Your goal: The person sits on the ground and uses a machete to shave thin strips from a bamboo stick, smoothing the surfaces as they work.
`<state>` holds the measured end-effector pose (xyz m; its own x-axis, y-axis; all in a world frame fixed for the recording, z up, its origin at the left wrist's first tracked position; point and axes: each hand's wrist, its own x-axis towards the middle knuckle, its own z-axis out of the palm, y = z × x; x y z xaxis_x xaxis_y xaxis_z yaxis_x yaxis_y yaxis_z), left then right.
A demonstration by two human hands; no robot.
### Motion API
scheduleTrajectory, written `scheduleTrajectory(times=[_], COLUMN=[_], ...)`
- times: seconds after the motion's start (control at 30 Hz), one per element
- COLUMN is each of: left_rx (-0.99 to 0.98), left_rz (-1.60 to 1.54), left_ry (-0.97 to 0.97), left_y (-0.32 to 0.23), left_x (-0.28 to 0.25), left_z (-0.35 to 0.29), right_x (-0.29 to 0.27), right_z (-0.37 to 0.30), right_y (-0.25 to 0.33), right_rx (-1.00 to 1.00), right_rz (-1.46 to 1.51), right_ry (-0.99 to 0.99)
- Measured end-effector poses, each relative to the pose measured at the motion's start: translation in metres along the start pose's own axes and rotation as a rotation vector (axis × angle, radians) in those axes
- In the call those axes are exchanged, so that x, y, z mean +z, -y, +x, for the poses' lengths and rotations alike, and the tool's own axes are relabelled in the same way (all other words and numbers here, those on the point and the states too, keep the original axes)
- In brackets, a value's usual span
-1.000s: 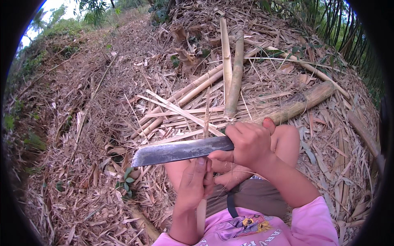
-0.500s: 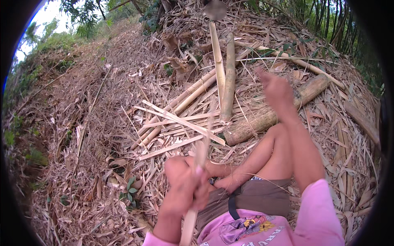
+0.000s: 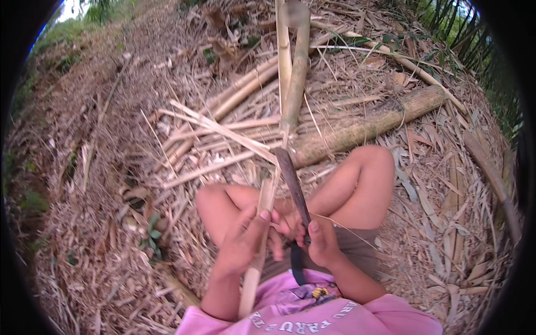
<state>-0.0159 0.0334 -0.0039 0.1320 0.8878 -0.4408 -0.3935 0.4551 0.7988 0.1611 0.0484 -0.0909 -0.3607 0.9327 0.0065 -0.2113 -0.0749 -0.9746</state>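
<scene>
My left hand (image 3: pixel 245 237) is closed around a pale, flat bamboo strip (image 3: pixel 252 285). The strip runs from my shirt front up past my fingers, its upper part between my bent legs. In my right hand (image 3: pixel 322 243) is the handle of a long, dark-bladed knife (image 3: pixel 292 181). Its blade slants up and left, away from me, with the wide tip close to the top of the strip. Both hands are near each other above my lap. Several split bamboo strips (image 3: pixel 234 135) lie crossed on the ground just beyond my legs.
A thick bamboo log (image 3: pixel 363 129) lies slantwise beyond my right knee. Bamboo poles (image 3: pixel 298 78) point away from me across the middle. Thinner poles (image 3: pixel 245 92) lie to their left. Dry leaf litter (image 3: pixel 100 223) covers the ground, with a small green plant (image 3: pixel 151 237) at left.
My right hand has come down and left from over the log to my lap, and the knife now shows in it. The left hand's strip has tilted less upright. The view has shifted.
</scene>
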Motion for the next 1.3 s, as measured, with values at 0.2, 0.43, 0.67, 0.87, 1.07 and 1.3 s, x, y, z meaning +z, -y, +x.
scheduleTrajectory(times=[0.2, 0.43, 0.67, 0.87, 1.07, 1.3], left_rx=[-0.044, -0.079, 0.051, 0.108, 0.207, 0.155], left_rz=[0.097, 0.073, 0.318, 0.414, 0.490, 0.488], left_ry=[-0.003, -0.024, -0.008, -0.086, -0.084, -0.083], left_y=[-0.010, 0.010, 0.016, 0.008, 0.024, 0.019], left_x=[0.002, 0.020, 0.035, 0.056, 0.067, 0.069], left_z=[0.016, 0.023, 0.005, 0.002, -0.004, -0.008], right_x=[-0.027, -0.010, -0.027, -0.040, -0.035, -0.034], right_z=[-0.031, -0.043, -0.038, -0.024, -0.017, -0.011], right_y=[-0.029, -0.037, 0.005, 0.015, 0.044, 0.045], right_rx=[0.290, 0.060, 0.003, -0.179, -0.186, -0.215], right_rz=[0.145, 0.119, -0.344, -0.612, -0.560, -0.631], right_ry=[0.074, 0.060, -0.113, -0.224, -0.240, -0.204])
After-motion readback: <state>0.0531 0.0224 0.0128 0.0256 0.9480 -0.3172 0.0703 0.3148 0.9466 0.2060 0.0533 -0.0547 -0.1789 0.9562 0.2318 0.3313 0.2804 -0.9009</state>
